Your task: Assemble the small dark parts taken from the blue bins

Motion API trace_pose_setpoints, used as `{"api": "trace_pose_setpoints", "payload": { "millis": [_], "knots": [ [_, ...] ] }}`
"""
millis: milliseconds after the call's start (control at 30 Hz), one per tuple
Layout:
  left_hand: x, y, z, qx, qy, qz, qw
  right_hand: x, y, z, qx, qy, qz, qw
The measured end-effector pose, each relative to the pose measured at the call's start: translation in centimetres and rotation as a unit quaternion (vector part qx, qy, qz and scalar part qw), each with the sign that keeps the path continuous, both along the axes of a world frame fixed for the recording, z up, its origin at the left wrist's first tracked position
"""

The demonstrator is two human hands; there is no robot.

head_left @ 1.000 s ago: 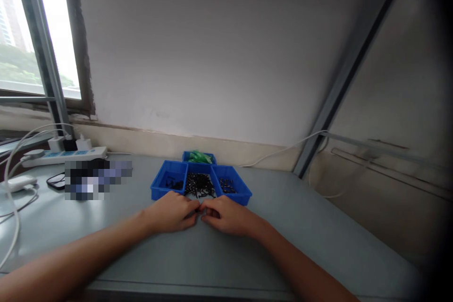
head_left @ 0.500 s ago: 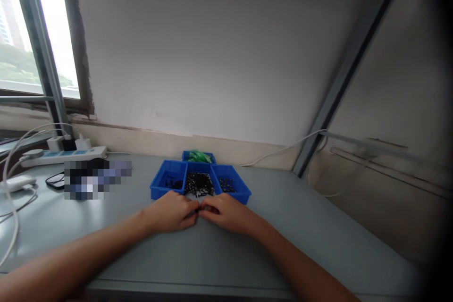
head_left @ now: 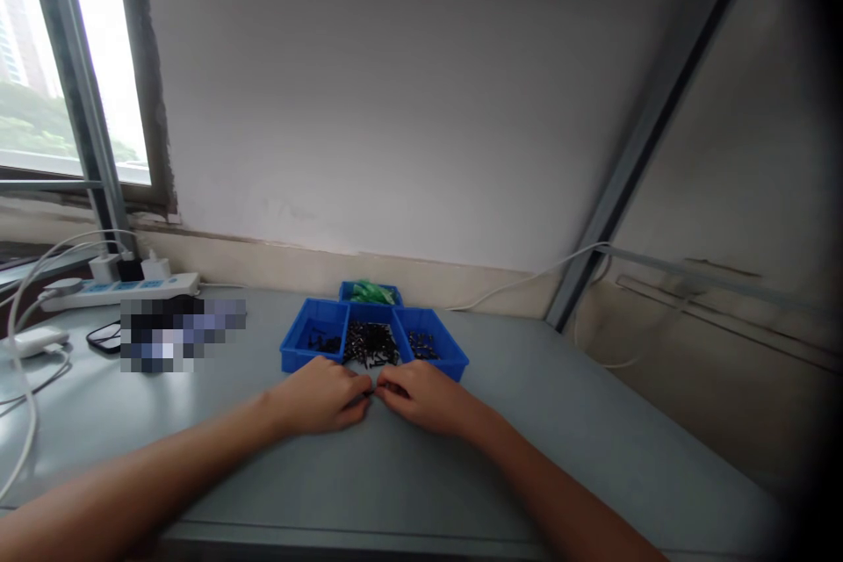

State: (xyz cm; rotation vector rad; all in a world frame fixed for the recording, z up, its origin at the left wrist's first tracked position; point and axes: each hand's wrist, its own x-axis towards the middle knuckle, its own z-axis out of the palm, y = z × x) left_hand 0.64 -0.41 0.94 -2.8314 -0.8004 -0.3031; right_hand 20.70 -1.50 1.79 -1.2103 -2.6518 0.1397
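Note:
My left hand (head_left: 327, 395) is closed in a pinch, with a thin dark screw (head_left: 371, 392) just showing at its fingertips. Facing it, my right hand (head_left: 421, 395) is also pinched, its fingertips close to the screw's end; what they hold is too small to make out. Just beyond both hands lies a pile of black screws (head_left: 372, 342). A blue bin (head_left: 296, 358) on the left holds several dark screws, and a blue bin (head_left: 453, 362) on the right holds small metallic pieces.
Behind the pile, a small blue bin (head_left: 343, 291) contains a green plastic bag (head_left: 374, 291). At the left of the grey table (head_left: 369, 492) are a white power strip (head_left: 145, 288), white cables and a blurred-out item. A cable (head_left: 507, 283) runs along the wall at the right.
My fingertips have drawn slightly apart, my right hand shifting a little to the right, so the thin dark screw shows between them. The bins have not moved.

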Motion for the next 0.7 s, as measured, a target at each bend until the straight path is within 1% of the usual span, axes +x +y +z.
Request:
{"api": "trace_pose_setpoints", "payload": {
  "millis": [133, 333, 700],
  "knots": [
    [-0.04, -0.05, 0.14, 0.003, -0.007, 0.004, 1.0, 0.14, 0.0, -0.07, -0.01, -0.004, 0.002, 1.0],
    [-0.15, -0.06, 0.03, 0.006, -0.023, 0.002, 1.0, 0.21, 0.14, -0.25, -0.018, -0.007, 0.036, 0.999],
    [-0.07, -0.09, 0.24, -0.001, -0.025, 0.012, 1.0, 0.34, 0.31, -0.43, -0.024, -0.012, 0.028, 0.999]
  ]
}}
